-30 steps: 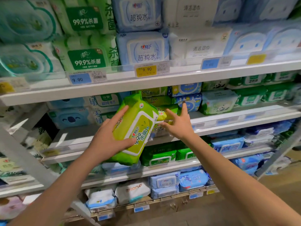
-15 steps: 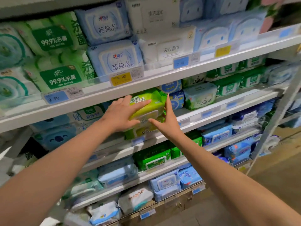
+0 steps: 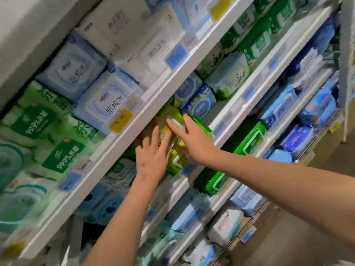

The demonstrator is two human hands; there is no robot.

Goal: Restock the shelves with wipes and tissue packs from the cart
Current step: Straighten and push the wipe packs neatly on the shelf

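Yellow-green soft plastic wipes pack [image 3: 177,160] lies on the white second shelf [image 3: 236,89]; left hand [image 3: 151,160] and right hand [image 3: 196,143] press it flat-fingered, grips open; likely light and squashy, best held by its broad sides

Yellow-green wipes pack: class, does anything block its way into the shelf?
Nothing visible does. The yellow-green wipes pack lies on the shelf, left hand and right hand flat against it; the space behind is hidden by the upper shelf.

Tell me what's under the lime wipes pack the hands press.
A second lime pack lies under the top pack. The left hand and right hand cover much of both; behind them is hidden.
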